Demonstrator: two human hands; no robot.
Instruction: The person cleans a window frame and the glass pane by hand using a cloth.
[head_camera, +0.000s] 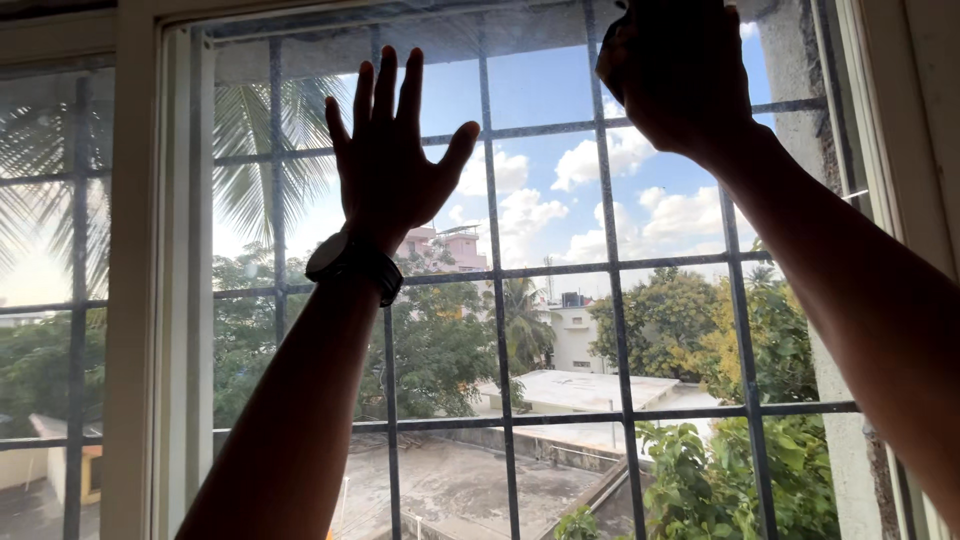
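Window pane (540, 100), set in the pale frame (135, 300) behind a metal grille (497, 270), is mid-wipe: left hand (385, 165) braces flat with fingers spread, right hand (680, 75) fingers clenched on a dark cloth (612, 55) at the top, so lower glass likely needs covering next.

Upstairs home rm: barred window (500, 270) w/ rooftop view
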